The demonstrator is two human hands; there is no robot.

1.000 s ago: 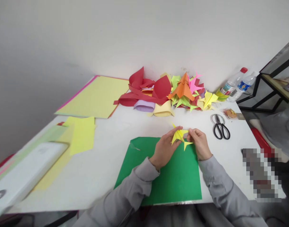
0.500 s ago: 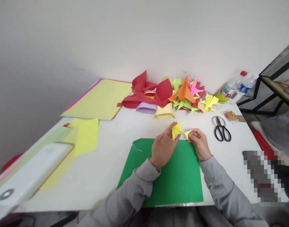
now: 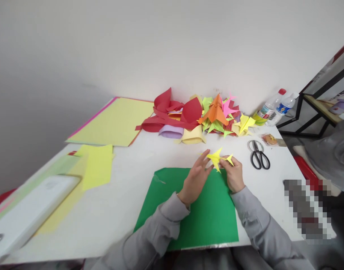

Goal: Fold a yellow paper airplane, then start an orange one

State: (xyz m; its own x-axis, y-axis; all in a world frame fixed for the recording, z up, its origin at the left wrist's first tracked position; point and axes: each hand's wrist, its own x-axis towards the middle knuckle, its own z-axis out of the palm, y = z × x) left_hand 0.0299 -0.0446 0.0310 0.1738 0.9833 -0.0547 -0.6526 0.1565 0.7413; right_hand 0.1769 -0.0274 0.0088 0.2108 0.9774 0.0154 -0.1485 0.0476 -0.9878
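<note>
A small yellow folded-paper airplane (image 3: pixel 216 157) is held above the far edge of a green sheet (image 3: pixel 208 210). My right hand (image 3: pixel 234 175) pinches it at its narrow body, just ahead of the forked tail. On the other side my left hand (image 3: pixel 196 180) has its fingers spread beside the plane's nose and near wing. Whether the left fingertips touch the paper I cannot tell. Both forearms in grey sleeves lie over the green sheet's sides.
Behind stand red paper shapes (image 3: pixel 191 112), an orange paper plane (image 3: pixel 216 110) and a yellow one (image 3: pixel 245 123). Black-handled scissors (image 3: pixel 260 159), a wrapped snack (image 3: pixel 269 139) and two bottles (image 3: pixel 279 110) are right. Yellow sheets (image 3: pixel 97 167) and a white box (image 3: pixel 39 213) lie left.
The plane has turned so its wings and tail show more fully. My right hand has shifted its pinch from the tail to the body, and my left fingers have loosened and spread.
</note>
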